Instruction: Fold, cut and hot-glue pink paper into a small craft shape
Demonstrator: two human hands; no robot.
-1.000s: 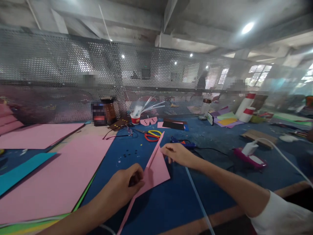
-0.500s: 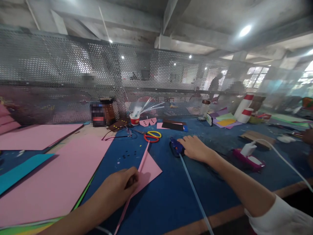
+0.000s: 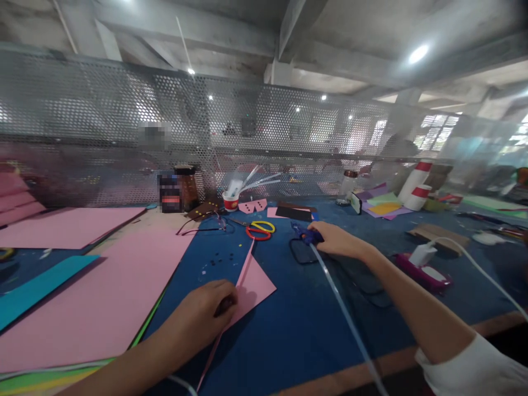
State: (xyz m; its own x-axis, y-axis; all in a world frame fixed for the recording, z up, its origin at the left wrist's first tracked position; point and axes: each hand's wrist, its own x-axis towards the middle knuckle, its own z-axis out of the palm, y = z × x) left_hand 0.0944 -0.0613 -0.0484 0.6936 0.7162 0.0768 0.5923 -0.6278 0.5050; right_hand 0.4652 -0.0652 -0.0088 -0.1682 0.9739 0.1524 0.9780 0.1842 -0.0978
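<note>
Pink folded paper (image 3: 253, 283) lies on the blue tabletop (image 3: 297, 335) near the front edge, and its near corner is pinched under the curled fingers of the left hand (image 3: 206, 311). A narrow creased strip of it is seen running from below that hand up towards the scissors. To the left of this hand, a large pink sheet (image 3: 103, 297) is spread flat, with a green sheet (image 3: 142, 333) showing beneath its edge and a teal sheet (image 3: 33, 286) further left.

The right hand (image 3: 340, 242) is stretched out well beyond the paper and to its right, and is closed around a blue glue gun (image 3: 307, 236), which is held just above the tabletop. A clear glue stick (image 3: 346, 319) is seen trailing from the gun back towards the front edge. The two hands are kept well apart, with the paper's far corner between them.

Just beyond the paper, red-and-yellow scissors (image 3: 258, 230) are laid flat. To the right, a white plug (image 3: 421, 254) is seated in a pink power strip (image 3: 429, 274). Further back, a red-and-white cup (image 3: 230, 202) and a brown jar (image 3: 187, 187) are set before a perforated metal screen (image 3: 124, 126).
</note>
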